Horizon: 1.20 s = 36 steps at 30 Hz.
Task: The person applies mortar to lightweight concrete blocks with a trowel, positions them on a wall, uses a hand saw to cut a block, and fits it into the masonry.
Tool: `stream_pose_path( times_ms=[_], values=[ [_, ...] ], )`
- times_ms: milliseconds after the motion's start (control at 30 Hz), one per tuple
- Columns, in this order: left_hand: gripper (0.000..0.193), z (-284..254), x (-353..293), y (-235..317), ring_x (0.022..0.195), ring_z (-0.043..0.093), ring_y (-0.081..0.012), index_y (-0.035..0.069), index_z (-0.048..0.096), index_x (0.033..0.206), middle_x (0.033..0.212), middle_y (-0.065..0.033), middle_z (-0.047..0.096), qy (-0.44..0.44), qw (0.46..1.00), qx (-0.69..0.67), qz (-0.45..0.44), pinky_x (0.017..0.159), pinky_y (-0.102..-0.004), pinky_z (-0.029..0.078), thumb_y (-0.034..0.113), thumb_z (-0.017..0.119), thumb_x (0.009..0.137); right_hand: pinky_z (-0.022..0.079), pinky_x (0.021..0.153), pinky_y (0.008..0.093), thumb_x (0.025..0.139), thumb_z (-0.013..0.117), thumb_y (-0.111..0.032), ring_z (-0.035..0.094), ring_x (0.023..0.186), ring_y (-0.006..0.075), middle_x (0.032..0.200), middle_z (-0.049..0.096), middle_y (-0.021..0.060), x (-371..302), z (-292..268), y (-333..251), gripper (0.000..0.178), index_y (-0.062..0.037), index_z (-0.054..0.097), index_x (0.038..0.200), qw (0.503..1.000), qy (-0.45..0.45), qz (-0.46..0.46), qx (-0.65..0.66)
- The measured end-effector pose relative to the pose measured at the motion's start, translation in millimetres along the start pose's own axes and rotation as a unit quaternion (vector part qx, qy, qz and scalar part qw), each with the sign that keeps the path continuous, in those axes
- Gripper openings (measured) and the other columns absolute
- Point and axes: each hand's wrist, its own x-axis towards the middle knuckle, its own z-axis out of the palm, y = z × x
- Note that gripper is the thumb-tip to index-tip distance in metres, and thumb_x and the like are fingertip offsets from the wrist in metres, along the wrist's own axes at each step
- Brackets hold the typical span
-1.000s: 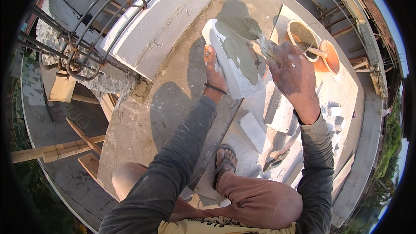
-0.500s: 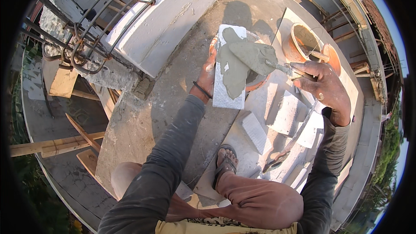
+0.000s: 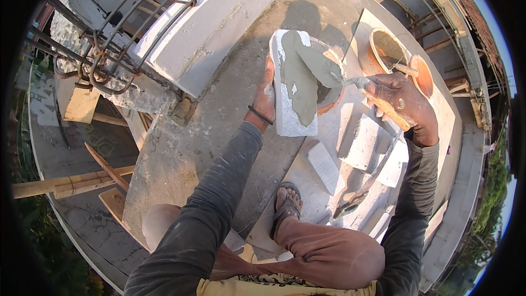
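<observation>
My left hand (image 3: 264, 94) grips a white lightweight block (image 3: 283, 122) by its left side, holding it up in front of me. Wet grey mortar (image 3: 298, 87) coats much of the block's face. My right hand (image 3: 402, 100) is closed round the wooden handle of a trowel (image 3: 323, 69). The trowel's blade, covered in mortar, lies tilted against the upper right of the block. Behind the block is an orange bucket (image 3: 335, 101) with grey mortar inside, partly hidden by block and blade.
Cut white block pieces (image 3: 359, 141) and a dusty hand saw (image 3: 353, 201) lie below my right hand. Two orange buckets (image 3: 372, 61) (image 3: 422, 77) stand at the far right. A white block wall (image 3: 219, 27) and bent rebar (image 3: 104, 57) rise at the left, near timber planks (image 3: 82, 182).
The block has tilted, showing its left side edge. My right hand has turned the trowel, baring its wooden handle, and the blade has shifted slightly right and down across the mortar.
</observation>
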Motion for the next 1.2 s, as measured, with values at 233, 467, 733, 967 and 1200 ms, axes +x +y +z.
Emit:
stream_pose_path(
  times_ms=[233,467,733,967,1200],
  values=[
    [0.073,5,8,-1,0.129,0.050,-0.0273,0.009,0.034,0.150,0.143,-0.0135,0.048,0.018,0.996,0.030,0.084,0.107,-0.0428,0.044,0.062,0.040,0.099,0.053,0.061,0.0243,0.088,0.071,-0.046,0.064,0.064,0.0118,0.081,0.067,0.0065,-18,9,9,0.050,0.0013,0.070,0.105,0.997,0.006,-0.015,0.075],
    [0.076,6,16,-1,0.127,0.051,-0.0304,0.009,0.036,0.148,0.141,-0.0141,0.049,0.027,0.990,0.018,0.138,0.106,-0.0465,0.044,0.065,0.040,0.097,0.049,0.062,0.0268,0.092,0.063,-0.051,0.058,0.067,0.0116,0.078,0.060,0.0033,-20,35,25,0.053,-0.0003,0.068,0.104,0.996,-0.037,0.031,0.069],
    [0.084,-5,34,1,0.130,0.047,-0.0306,0.010,0.030,0.151,0.145,-0.0131,0.044,0.078,0.967,0.017,0.243,0.109,-0.0462,0.040,0.070,0.042,0.094,0.046,0.069,0.0298,0.095,0.067,-0.028,0.052,0.073,0.0120,0.080,0.058,0.0030,-40,59,63,0.031,-0.0013,0.066,0.109,0.998,0.029,-0.044,0.017],
    [0.081,-5,31,14,0.135,0.040,-0.0320,0.013,0.030,0.152,0.149,-0.0114,0.039,0.110,0.956,0.012,0.273,0.112,-0.0486,0.036,0.069,0.042,0.095,0.044,0.068,0.0247,0.093,0.069,-0.022,0.051,0.074,0.0069,0.083,0.057,-0.0020,-48,54,100,0.025,-0.0012,0.067,0.107,0.997,0.042,-0.015,0.066],
    [0.081,10,5,18,0.137,0.040,-0.0351,0.013,0.027,0.154,0.152,-0.0139,0.036,0.116,0.947,0.072,0.290,0.114,-0.0536,0.034,0.069,0.037,0.096,0.047,0.071,0.0306,0.091,0.066,-0.024,0.055,0.075,0.0151,0.083,0.060,0.0031,8,39,136,0.024,-0.0039,0.069,0.102,0.992,0.101,-0.013,0.071]
  ],
)
